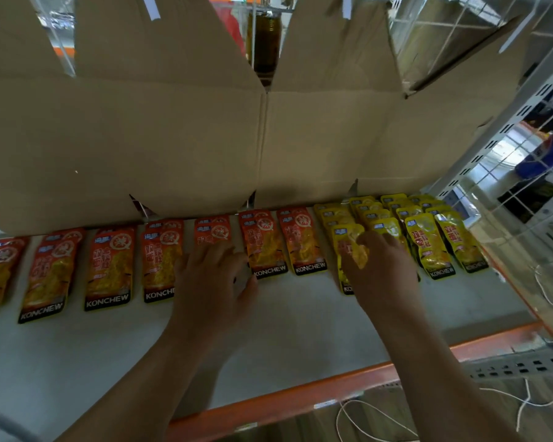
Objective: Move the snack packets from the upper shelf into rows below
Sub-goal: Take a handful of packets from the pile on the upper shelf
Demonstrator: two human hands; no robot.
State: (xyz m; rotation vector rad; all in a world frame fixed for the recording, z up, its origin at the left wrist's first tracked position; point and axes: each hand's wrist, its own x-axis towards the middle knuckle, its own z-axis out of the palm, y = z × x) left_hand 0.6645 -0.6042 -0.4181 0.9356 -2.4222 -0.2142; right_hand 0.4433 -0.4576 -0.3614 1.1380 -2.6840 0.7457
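Both hands on snack packets laid in rows on a shelf.

The left hand (pixel 213 269) rests with fingers spread on a red packet (pixel 212 232). The right hand (pixel 383 269) lies over the yellow packets (pixel 428 247), one covering its thumb side, so its grip cannot be told. More red packets (pixel 109 269) line the grey shelf (pixel 300 317) to the left. Two open cardboard boxes (pixel 141 138) stand just behind the rows, overhanging their back ends. Wire mesh (pixel 524 224) closes the right side, and a white cord (pixel 364 419) hangs below the orange shelf edge (pixel 300 393).
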